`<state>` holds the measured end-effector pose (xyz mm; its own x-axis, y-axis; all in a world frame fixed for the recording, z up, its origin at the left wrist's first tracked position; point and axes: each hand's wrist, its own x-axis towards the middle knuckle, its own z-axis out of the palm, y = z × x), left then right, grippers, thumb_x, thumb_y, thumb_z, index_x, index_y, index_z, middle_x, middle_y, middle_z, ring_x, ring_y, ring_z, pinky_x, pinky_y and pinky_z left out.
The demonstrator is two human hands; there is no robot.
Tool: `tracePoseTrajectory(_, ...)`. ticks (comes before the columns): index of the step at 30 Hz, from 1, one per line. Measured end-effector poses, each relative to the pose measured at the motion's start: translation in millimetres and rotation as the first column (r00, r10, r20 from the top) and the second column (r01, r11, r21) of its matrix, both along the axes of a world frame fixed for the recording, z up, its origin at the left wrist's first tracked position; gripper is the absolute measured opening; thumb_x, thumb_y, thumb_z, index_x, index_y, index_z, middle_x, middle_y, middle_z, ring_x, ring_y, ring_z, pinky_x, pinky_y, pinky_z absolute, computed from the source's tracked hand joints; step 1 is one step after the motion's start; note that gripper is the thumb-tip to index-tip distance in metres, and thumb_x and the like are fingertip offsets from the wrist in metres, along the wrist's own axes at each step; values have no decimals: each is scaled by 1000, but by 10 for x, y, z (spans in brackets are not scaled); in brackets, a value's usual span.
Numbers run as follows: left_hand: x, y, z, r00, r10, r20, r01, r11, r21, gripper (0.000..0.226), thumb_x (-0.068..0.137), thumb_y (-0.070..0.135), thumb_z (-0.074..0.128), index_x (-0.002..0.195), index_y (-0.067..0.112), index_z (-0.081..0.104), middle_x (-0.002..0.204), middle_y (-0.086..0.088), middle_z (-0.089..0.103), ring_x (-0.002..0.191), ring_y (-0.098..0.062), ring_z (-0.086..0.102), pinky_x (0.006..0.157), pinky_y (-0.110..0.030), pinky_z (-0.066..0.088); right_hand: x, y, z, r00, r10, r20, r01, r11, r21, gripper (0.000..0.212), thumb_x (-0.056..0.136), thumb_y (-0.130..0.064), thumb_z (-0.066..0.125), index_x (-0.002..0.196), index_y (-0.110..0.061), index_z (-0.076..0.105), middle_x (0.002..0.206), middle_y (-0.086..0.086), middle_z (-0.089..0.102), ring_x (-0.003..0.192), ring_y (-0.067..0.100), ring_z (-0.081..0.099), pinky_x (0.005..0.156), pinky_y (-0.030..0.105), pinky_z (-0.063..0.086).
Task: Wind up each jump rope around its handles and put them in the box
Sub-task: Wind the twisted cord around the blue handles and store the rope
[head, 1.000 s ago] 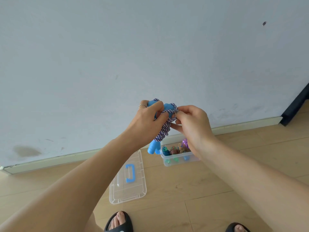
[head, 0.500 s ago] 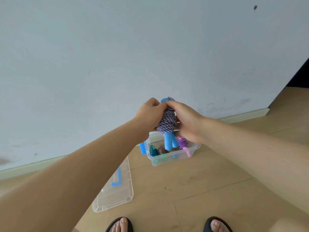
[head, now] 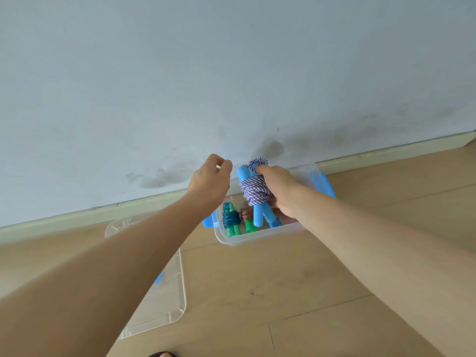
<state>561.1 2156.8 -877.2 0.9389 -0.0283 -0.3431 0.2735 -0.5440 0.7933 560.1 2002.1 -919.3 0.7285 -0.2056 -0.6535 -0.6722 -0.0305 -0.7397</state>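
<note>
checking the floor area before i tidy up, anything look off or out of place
Dark smudges stain the wall just above the baseboard, behind the clear box. The box lid lies flat on the floor to its left.

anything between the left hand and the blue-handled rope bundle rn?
Head view: nothing. Left hand sits apart from the bundle, which the right hand grips; only wall shows in the gap.

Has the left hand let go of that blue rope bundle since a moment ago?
Yes. The left hand has come off the blue jump rope and sits leftward, over the box edge.
</note>
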Motion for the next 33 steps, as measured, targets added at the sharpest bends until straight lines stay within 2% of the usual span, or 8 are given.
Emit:
tracePoseTrajectory(4, 18, 373, -554, 947, 269, 178, -279, 960, 33, 17, 96, 29, 38, 94, 17, 51, 78, 2, 54, 68, -20, 48, 59, -34, 41, 195, 156, -619, 991, 135, -8, -134, 981, -138, 40, 82, -40, 55, 103, -9, 67, 102, 15, 69, 92, 32, 67, 78, 42, 53)
tracePoseTrajectory(9, -196, 1048, -1260, 890, 455, 30, -448, 861, 240, 19, 94, 31, 40, 105, 17, 45, 101, -4, 55, 82, -26, 56, 73, -43, 51, 129, 336, -800, 964, 247, -103, -262, 796, -546, 46, 95, -39, 49, 120, -2, 58, 125, 21, 61, 115, 37, 58, 88, 38, 43)
tracePoseTrajectory(12, -448, 1482, -1530, 899, 427, -101, -333, 813, 477, 44, 88, 36, 53, 125, 18, 37, 120, -9, 46, 106, -33, 51, 94, -47, 44, -8, 577, -539, 912, 292, 290, 67, 590, -804, 27, 92, -19, 51, 115, -5, 52, 117, 16, 56, 108, 37, 54, 86, 44, 42)
tracePoseTrajectory(16, -685, 1916, -1635, 872, 464, -155, -269, 719, 641, 80, 78, 50, 66, 138, 19, 24, 136, -14, 37, 130, -34, 33, 108, -45, 26, -222, 1331, -312, 649, 486, 586, 71, 727, -683, 15, 86, -8, 53, 100, -7, 53, 97, 6, 57, 86, 26, 57, 74, 41, 44)
tracePoseTrajectory(18, -760, 2094, -1666, 825, 521, -220, -266, 701, 662, 96, 71, 59, 71, 141, 22, 17, 143, -17, 31, 132, -34, 29, 107, -47, 25, -340, 1708, -307, 676, 507, 534, -144, 803, -579, 11, 88, -9, 52, 99, -9, 52, 92, 2, 57, 81, 24, 56, 71, 41, 47)
tracePoseTrajectory(21, -869, 2287, -1708, 764, 575, -294, -301, 720, 625, 114, 63, 57, 82, 145, 21, 12, 147, -20, 26, 134, -35, 29, 107, -49, 30, -457, 2051, -414, 808, 556, 196, -499, 822, -274, 17, 94, -22, 50, 111, -19, 51, 98, -4, 59, 86, 18, 58, 72, 33, 49)
tracePoseTrajectory(28, -938, 2388, -1597, 778, 520, -352, -275, 786, 553, 100, 46, 62, 89, 115, 11, 39, 118, -13, 49, 108, -32, 54, 86, -46, 52, -382, 2077, -509, 850, 527, 26, -519, 844, -133, 34, 89, -45, 49, 105, -18, 59, 96, 1, 66, 88, 27, 69, 86, 46, 58)
tracePoseTrajectory(33, -852, 2160, -949, 967, 254, 4, -228, 860, 457, 45, 72, 44, 78, 84, 22, 41, 85, 0, 55, 68, -21, 54, 55, -32, 41, -218, 1688, -64, 973, 204, -112, -185, 970, 157, 46, 95, -57, 45, 105, -14, 54, 104, 16, 62, 92, 30, 68, 80, 42, 61)
